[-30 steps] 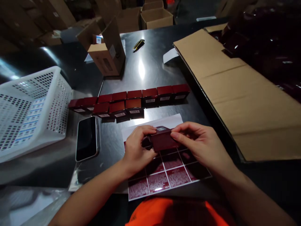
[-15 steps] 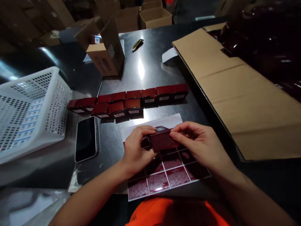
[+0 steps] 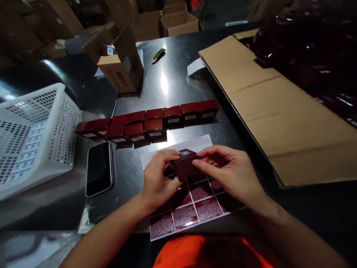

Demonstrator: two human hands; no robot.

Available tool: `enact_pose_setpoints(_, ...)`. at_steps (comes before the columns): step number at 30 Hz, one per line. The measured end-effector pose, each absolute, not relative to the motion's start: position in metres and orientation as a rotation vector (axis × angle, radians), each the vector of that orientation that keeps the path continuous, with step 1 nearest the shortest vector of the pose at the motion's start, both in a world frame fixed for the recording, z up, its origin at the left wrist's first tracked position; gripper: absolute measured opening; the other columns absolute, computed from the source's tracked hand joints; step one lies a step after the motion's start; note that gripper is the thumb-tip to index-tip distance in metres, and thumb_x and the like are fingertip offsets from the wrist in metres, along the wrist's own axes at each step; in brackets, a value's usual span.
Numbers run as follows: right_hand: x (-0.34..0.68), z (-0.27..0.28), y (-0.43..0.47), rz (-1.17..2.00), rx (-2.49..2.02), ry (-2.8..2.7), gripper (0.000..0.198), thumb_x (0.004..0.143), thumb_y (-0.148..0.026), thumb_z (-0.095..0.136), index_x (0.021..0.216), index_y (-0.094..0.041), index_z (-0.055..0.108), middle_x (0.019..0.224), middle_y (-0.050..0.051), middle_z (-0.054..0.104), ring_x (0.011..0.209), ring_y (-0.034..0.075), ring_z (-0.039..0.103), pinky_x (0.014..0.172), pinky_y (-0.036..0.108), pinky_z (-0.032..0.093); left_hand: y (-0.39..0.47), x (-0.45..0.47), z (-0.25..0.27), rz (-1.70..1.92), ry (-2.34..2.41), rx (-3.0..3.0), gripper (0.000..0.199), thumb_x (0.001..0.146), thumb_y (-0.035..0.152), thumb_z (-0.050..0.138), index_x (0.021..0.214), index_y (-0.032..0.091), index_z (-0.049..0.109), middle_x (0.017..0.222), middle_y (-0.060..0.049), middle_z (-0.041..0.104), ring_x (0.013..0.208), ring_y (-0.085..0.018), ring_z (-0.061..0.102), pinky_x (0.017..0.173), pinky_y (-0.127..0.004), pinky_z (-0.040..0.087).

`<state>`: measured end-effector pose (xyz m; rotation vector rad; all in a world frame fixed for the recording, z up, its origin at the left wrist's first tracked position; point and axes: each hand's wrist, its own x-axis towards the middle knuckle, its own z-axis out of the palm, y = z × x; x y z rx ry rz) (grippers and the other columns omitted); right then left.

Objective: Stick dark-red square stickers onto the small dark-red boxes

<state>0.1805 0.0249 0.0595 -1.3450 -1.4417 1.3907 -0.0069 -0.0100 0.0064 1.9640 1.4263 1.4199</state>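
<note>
My left hand grips a small dark red box from its left side, thumb below and fingers on top. A pale printed patch shows on the box's upper face. My right hand pinches at the box's right edge, the thumb against its front face. Whether a separate label lies under that thumb I cannot tell. Beneath both hands is a sheet of dark red stickers in a white-lined grid, partly hidden by hands and box. Behind it lies a white paper.
Several dark red boxes stand in two rows ahead. At left are a phone and a white basket. Farther back are an opened carton and a yellow cutter knife. A large cardboard flap slopes along the right.
My right thumb and fingers have moved slightly left along the box, and less dark red surface shows at its right side. The whole view has shifted a little.
</note>
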Motion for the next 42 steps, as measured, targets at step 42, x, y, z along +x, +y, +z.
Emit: enact_pose_setpoints(42,0.124,-0.007,0.127,0.5,-1.108,-1.924,0.047,0.07,-0.014,0.078,0.111,-0.019,0.055,0.104,0.007,0.055,0.088,0.022,0.062,0.084,0.043,0.058,-0.004,0.006,0.005,0.314,1.589,2.181,0.047,0.083,0.039,0.072,0.117,0.007,0.065,0.131,-0.02,0.061,0.135,-0.039,0.046,0.115,-0.051,0.04)
